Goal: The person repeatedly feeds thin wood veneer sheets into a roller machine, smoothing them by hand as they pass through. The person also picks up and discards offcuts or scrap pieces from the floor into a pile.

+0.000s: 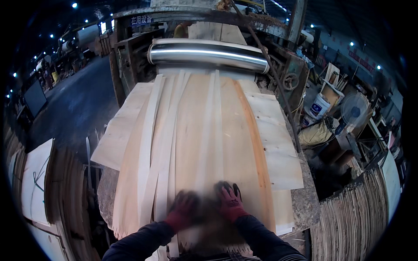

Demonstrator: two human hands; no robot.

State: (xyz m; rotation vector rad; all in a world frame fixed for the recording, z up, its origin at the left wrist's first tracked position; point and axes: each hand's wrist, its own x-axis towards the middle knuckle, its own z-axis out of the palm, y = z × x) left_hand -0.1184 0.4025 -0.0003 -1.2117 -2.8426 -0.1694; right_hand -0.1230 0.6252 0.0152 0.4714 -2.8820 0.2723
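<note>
A broad stack of pale wood veneer sheets lies before me, reaching up to a shiny metal roller. Several narrow veneer strips run lengthwise over its left half. Both hands wear red gloves with dark fingertips. My right hand rests on the top sheet near its close end, fingers spread and holding nothing. Beside it, my left hand is over the sheet, just right of the loose strips; motion blur smears its fingers. Along the right side of the stack runs an orange-brown veneer edge.
The roller sits in a rusty machine frame with a handwheel at right. A thin dark rod slants down the right side. Stacked veneer stands at lower right, more boards at left. A fan and white bucket are farther right.
</note>
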